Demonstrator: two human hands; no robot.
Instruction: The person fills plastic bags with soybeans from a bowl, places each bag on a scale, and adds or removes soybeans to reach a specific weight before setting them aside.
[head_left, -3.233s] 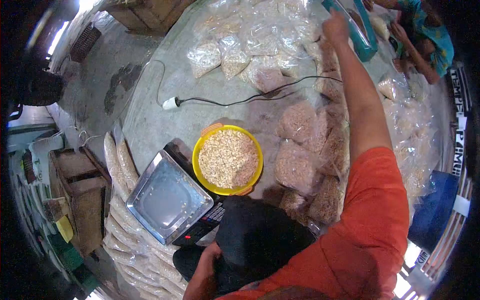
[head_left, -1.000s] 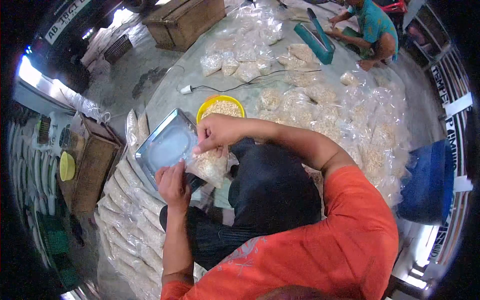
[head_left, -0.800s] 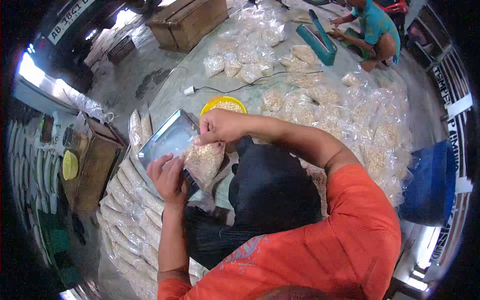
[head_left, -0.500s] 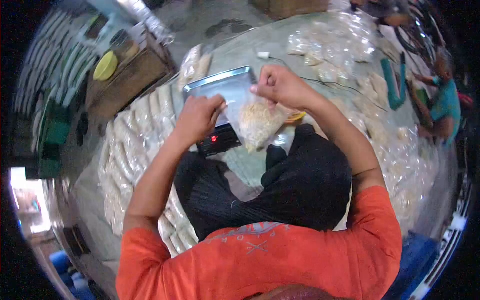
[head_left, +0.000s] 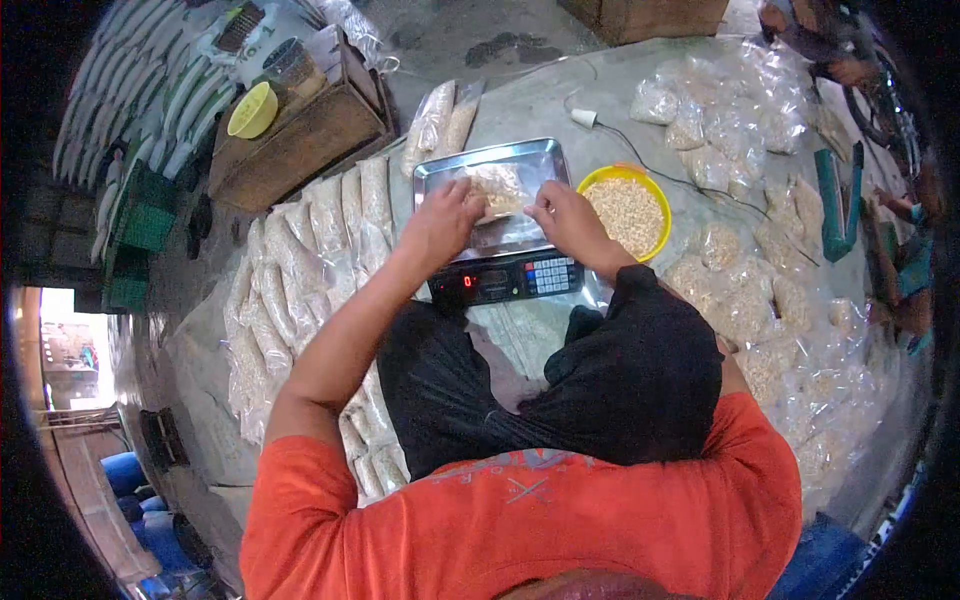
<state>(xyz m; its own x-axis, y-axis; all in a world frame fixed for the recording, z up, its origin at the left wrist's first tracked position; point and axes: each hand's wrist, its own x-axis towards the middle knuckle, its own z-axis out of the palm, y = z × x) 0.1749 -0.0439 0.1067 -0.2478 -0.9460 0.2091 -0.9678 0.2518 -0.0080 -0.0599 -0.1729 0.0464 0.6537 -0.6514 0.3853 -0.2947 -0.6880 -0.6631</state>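
Note:
A clear bag of pale flakes (head_left: pixel 497 190) lies on or just over the metal tray (head_left: pixel 520 238) of the digital scale (head_left: pixel 495 281), whose display glows red. My left hand (head_left: pixel 441 222) is at the bag's left side, its fingers closed on the plastic. At the right side, my right hand (head_left: pixel 566 218) pinches the bag's edge between thumb and fingers. Close to my right hand stands a yellow bowl (head_left: pixel 664 222) filled with pale flakes.
Long filled bags (head_left: pixel 265 300) lie in rows at the left, and smaller filled bags (head_left: pixel 760 350) spread at the right. A white plug (head_left: pixel 584 117) trails a black cable. A teal tool (head_left: pixel 838 205) lies near another person (head_left: pixel 915 260). A wooden box (head_left: pixel 300 130) holds a yellow bowl (head_left: pixel 253 110).
The bag, hanging upright between my hands before, has moved forward and down onto or just over the tray. The yellow bowl and the scale's keypad have come into clear view.

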